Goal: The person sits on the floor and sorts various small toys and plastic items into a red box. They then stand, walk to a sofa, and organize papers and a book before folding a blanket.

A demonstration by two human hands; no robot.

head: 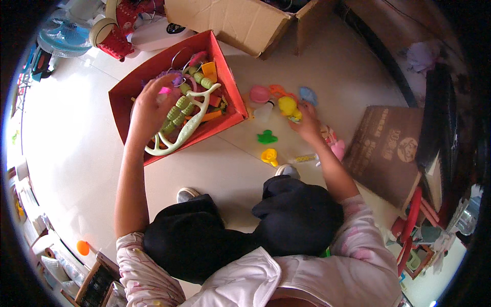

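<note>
In the head view my left hand (155,103) is over a red box (230,82) full of toys, with a small bright pink piece (165,90) at its fingers; whether it grips the piece is unclear. Inside the box lie green knobbly toy pieces (174,114) and a pale green curved plastic piece (191,128). On the floor to the right, my right hand (308,123) has its fingers at a yellow toy (287,106); its grip is partly hidden. Near it are a pink cup-like piece (259,94), a blue piece (308,96), a green piece (267,137) and a yellow flower-shaped piece (269,156).
A cardboard box (230,23) stands beyond the red box. At the right lies a brown printed box (383,153). A blue fan (65,36) and a red patterned shoe or boot (111,40) are at the upper left. An orange round object (83,248) lies lower left.
</note>
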